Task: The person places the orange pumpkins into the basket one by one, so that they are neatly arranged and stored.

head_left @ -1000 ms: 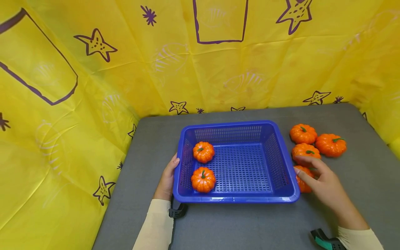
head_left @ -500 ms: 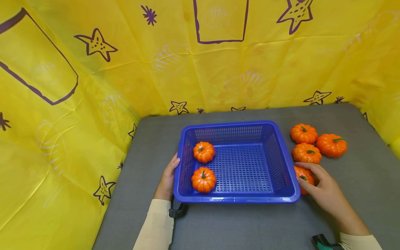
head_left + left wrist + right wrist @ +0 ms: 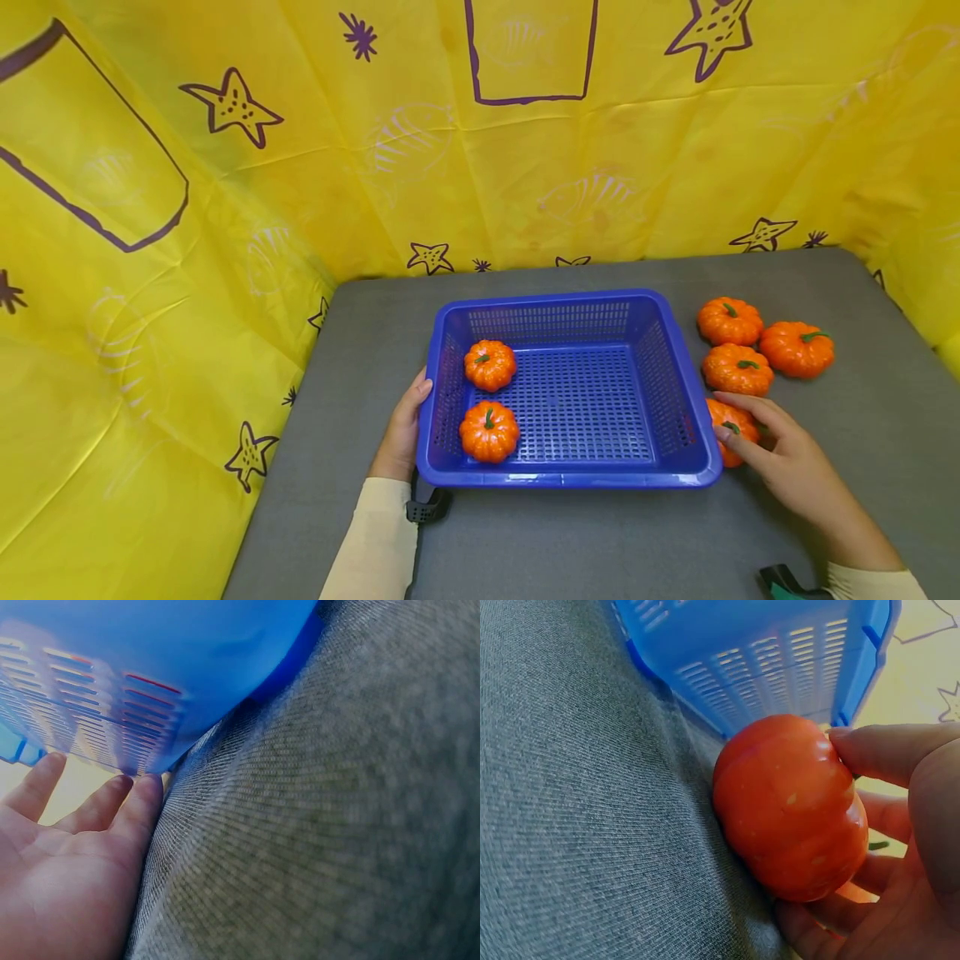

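A blue plastic basket [image 3: 570, 479] with slotted walls stands on the grey table. My left hand [image 3: 399, 427] rests against its left side, thumb at the rim; in the left wrist view the extended fingers [image 3: 139, 806] touch the outer wall. Beside the basket's right wall, my right hand [image 3: 787, 458] holds a small orange pumpkin [image 3: 729, 421] between thumb and fingers. Seen from the right wrist, that pumpkin [image 3: 791, 810] sits low at the cloth, its far side hidden. Inside the basket, at the left, lie two pumpkins [image 3: 490, 365].
Three more pumpkins [image 3: 737, 369] are grouped on the table to the right of the basket, beyond my right hand. A yellow cloth [image 3: 517, 192] printed with starfish and fish hangs behind and at the sides. The table's left edge runs near my left arm.
My right hand has shifted slightly toward me and right, its fingers leaving the pumpkin behind and settling around the nearest one. My left hand and the basket have stayed in place.
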Available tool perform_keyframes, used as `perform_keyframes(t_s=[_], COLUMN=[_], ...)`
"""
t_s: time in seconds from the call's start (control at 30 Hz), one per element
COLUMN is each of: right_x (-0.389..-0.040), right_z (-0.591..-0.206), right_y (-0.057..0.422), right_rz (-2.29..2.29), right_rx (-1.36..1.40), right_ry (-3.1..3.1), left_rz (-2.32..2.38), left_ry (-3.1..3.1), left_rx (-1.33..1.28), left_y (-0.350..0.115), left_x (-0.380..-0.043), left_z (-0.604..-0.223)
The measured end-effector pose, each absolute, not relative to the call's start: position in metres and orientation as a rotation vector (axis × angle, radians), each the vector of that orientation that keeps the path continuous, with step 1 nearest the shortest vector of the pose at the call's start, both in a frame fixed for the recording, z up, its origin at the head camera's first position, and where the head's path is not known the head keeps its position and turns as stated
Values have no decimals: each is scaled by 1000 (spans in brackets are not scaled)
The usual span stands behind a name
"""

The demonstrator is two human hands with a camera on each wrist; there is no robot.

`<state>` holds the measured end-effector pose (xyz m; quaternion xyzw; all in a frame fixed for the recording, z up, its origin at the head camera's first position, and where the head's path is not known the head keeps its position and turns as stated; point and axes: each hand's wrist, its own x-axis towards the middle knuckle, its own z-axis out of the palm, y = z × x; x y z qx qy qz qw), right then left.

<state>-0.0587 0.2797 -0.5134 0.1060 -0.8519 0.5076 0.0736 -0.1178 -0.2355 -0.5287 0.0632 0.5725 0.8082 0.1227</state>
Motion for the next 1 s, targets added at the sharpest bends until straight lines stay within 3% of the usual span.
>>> perform_keyframes(t_s=[1.0], right_x=[-51], right_z=[-498], right_y=[290], right_rz=[1537], right_rx=[204], right_ry=[-2566], left_rz=[2367], left_ry=[1662], left_rx=[196], left_y=[-234], left_x=[-118], left_z=[-527])
